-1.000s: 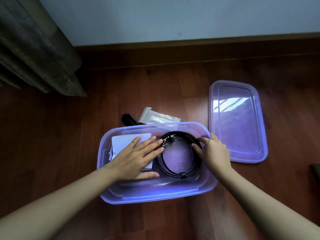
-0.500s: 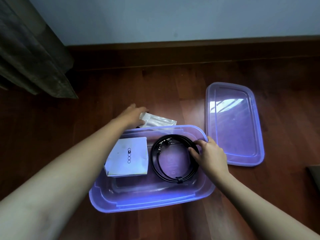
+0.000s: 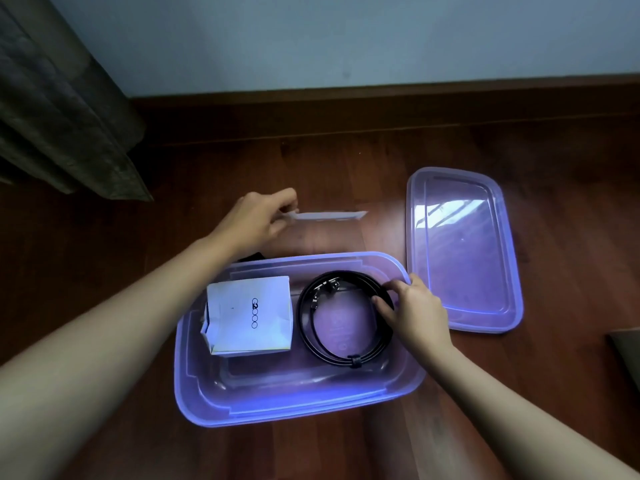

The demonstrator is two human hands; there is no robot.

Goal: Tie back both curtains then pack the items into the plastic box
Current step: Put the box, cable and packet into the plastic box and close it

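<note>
Left hand (image 3: 258, 220) pinching a flat clear packet (image 3: 327, 215) (beyond the plastic box (image 3: 294, 407)), right hand (image 3: 414, 311) gripping the coiled belt (image 3: 341, 353) inside.

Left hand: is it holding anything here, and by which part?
The left hand pinches a flat clear packet by its left end, lifted above the floor behind the plastic box.

Dim, bluish interior light; window glare on the lid (image 3: 464, 216); wide-angle bowing at edges; left hand (image 3: 254, 220) slightly soft, perhaps motion-blurred.
</note>
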